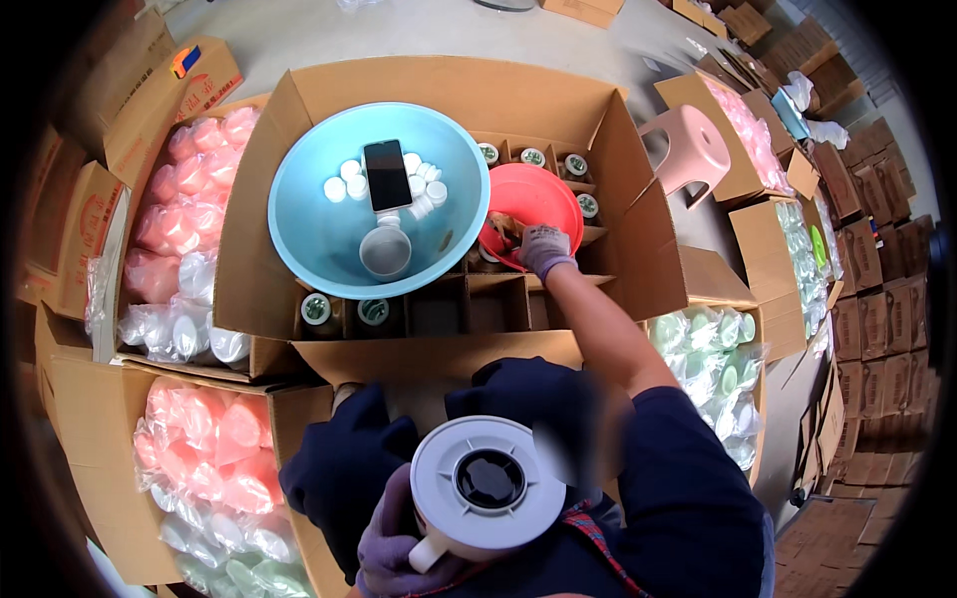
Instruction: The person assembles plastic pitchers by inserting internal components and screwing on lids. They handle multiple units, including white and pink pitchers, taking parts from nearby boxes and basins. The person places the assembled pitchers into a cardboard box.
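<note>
My left hand [391,538], in a purple knit glove, is wrapped round the side of a light grey jug [435,478] close to my body. The jug has a round ribbed top with a black centre [490,478] and a small handle or spout low on its side. My right arm stretches forward to a red basin [538,194]. There my right hand [545,247], gloved, has its fingers closed at the basin's near side, beside something small and brown [505,227] that I cannot make out. The basin rests over jars with pale lids [533,156] in a divided carton [638,234].
On the same carton sits a blue basin [299,239] holding white caps [436,191], a black phone [388,175] and a grey cup [386,251]. Cartons of bagged pink and white pieces [204,439] flank me. At the right are bagged green pieces [703,349] and a pink stool [688,145].
</note>
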The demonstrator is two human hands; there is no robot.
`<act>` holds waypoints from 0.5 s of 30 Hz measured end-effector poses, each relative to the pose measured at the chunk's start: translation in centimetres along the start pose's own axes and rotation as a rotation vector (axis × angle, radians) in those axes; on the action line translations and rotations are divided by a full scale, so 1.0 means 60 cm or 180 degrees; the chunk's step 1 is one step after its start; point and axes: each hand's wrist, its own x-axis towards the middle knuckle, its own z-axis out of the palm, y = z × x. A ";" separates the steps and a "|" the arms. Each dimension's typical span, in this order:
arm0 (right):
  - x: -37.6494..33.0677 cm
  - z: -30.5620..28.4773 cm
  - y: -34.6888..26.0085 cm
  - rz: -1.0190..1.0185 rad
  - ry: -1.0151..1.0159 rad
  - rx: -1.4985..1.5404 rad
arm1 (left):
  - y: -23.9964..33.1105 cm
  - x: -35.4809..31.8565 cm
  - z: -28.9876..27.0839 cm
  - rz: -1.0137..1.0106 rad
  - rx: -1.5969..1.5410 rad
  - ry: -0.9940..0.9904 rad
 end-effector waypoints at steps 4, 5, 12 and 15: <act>0.021 0.007 0.005 -0.0199 -0.0246 0.0276 | -0.012 0.010 0.007 -0.0147 -0.0467 0.0329; 0.027 -0.012 0.015 -0.0186 -0.0370 0.0135 | -0.015 0.011 0.008 -0.0123 -0.0480 0.0371; 0.036 -0.015 0.069 -0.0496 0.0768 -0.0607 | -0.022 0.002 0.019 0.0018 -0.0602 0.0436; 0.012 0.009 0.001 -0.1323 0.0479 -0.1070 | -0.016 0.009 0.004 0.0585 0.0167 -0.0120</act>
